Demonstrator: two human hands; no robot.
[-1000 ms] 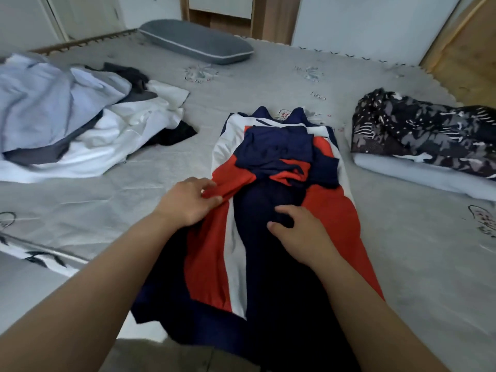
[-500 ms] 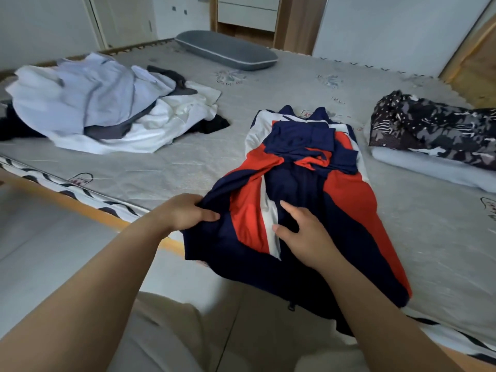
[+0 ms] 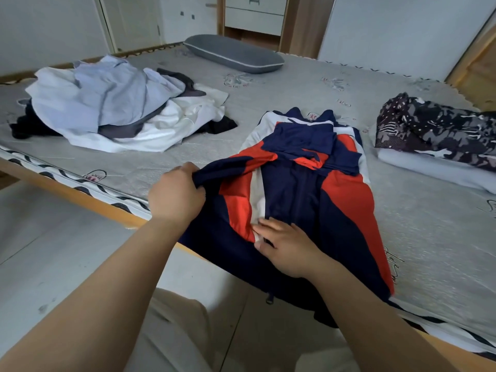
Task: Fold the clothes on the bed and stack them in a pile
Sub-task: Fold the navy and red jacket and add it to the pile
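Observation:
A navy, red and white jacket (image 3: 346, 210) lies lengthwise on the bed (image 3: 268, 87), its hem hanging over the near edge. My left hand (image 3: 175, 196) grips the jacket's left edge, lifted and bunched in the fingers. My right hand (image 3: 287, 245) presses on the jacket's middle near the white stripe, fingers spread flat. A heap of unfolded white, pale blue, grey and black clothes (image 3: 107, 108) lies at the left of the bed. At the right, a dark patterned garment (image 3: 434, 130) rests on a folded pale one (image 3: 429, 167).
A grey pillow (image 3: 233, 53) lies at the head of the bed. The wooden bed frame edge (image 3: 80, 196) runs diagonally in front of me, with pale floor (image 3: 53, 251) below. Wooden furniture stands behind the bed.
My left hand has pulled the jacket's left edge up and inward. My right hand slid a little lower on the jacket. The view has backed away from the bed.

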